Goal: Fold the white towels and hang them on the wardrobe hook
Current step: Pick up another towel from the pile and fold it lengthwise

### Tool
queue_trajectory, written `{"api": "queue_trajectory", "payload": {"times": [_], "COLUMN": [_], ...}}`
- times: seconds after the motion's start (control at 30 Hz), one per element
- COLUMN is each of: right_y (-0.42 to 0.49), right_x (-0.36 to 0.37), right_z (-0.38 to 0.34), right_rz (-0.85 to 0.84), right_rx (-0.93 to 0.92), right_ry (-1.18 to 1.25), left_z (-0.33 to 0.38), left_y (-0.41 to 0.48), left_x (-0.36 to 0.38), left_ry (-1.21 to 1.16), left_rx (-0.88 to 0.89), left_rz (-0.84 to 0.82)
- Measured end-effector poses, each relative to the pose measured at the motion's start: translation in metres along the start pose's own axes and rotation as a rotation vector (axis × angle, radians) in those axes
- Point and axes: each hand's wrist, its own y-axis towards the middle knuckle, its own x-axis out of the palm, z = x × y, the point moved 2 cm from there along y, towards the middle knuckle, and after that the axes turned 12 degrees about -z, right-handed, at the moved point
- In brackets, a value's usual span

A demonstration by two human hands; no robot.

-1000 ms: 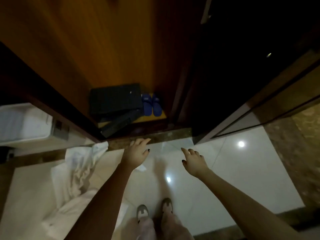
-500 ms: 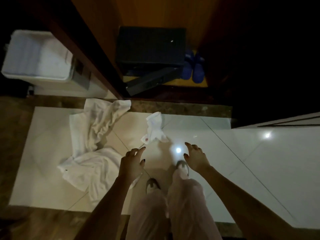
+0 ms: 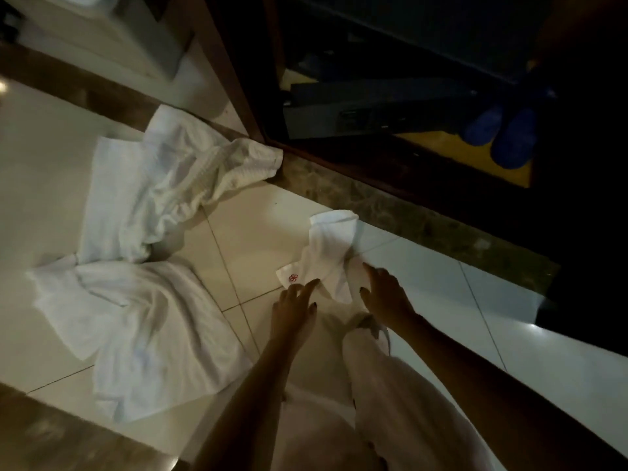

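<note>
Three white towels, all on the floor, all unfolded. The small towel (image 3: 328, 253) is crumpled, with a red logo (image 3: 292, 277) on its near-left corner. It lies on the pale tiles (image 3: 258, 232), just beside the brown marble strip (image 3: 407, 219) at the foot of the wardrobe (image 3: 238, 79). The left hand (image 3: 294, 309) has its fingers straight and spread, holding nothing, with the fingertips at the towel edge next to the logo. The right hand (image 3: 385, 295) is likewise opened out, its fingers lying over the towel's right side with no grip on it. Frame is blurred, so actual contact on either side: cannot tell. The waffle-weave towel (image 3: 159, 185) is bunched up to the left, one corner touching the wardrobe frame. The third towel (image 3: 136, 321) is spread flat nearer the person and meets the waffle one at its far edge. Both are well apart from the small towel. Inside the wardrobe base are a dark box (image 3: 373, 110) and a pair of blue slippers (image 3: 499, 134) on a yellow mat (image 3: 441, 144). A white bin-like unit (image 3: 112, 32) is at top left, only partly visible. The person's light trousers (image 3: 390, 402) and one shoe (image 3: 370, 324) show below the hands.
</note>
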Motion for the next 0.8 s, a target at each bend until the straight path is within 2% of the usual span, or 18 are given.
{"api": "queue_trajectory", "payload": {"times": [0.1, 0.23, 0.33, 0.43, 0.57, 0.7, 0.8], "right_y": [0.054, 0.125, 0.165, 0.191, 0.189, 0.133, 0.078], "right_x": [0.019, 0.011, -0.001, -0.009, -0.012, -0.013, -0.021], "right_z": [0.006, 0.003, -0.004, -0.006, -0.005, -0.013, -0.022], "right_rz": [-0.018, 0.294, 0.413, 0.380, 0.323, 0.340, 0.299], "right_rx": [-0.031, -0.085, -0.131, -0.144, -0.057, -0.251, -0.391], "right_ry": [-0.014, -0.028, -0.053, -0.130, -0.257, -0.273, -0.279], "left_z": [-0.022, -0.045, -0.055, -0.057, -0.052, -0.035, -0.014], "left_y": [0.047, 0.105, 0.138, 0.151, 0.146, 0.117, 0.084], "left_x": [0.030, 0.054, 0.062, 0.063, 0.055, 0.032, 0.003], "left_ry": [-0.107, -0.266, -0.352, -0.352, -0.307, -0.327, -0.166], "left_rx": [-0.036, -0.032, -0.002, 0.002, -0.002, 0.037, 0.183], "left_rz": [0.022, 0.078, 0.092, 0.111, 0.104, 0.200, 0.245]}}
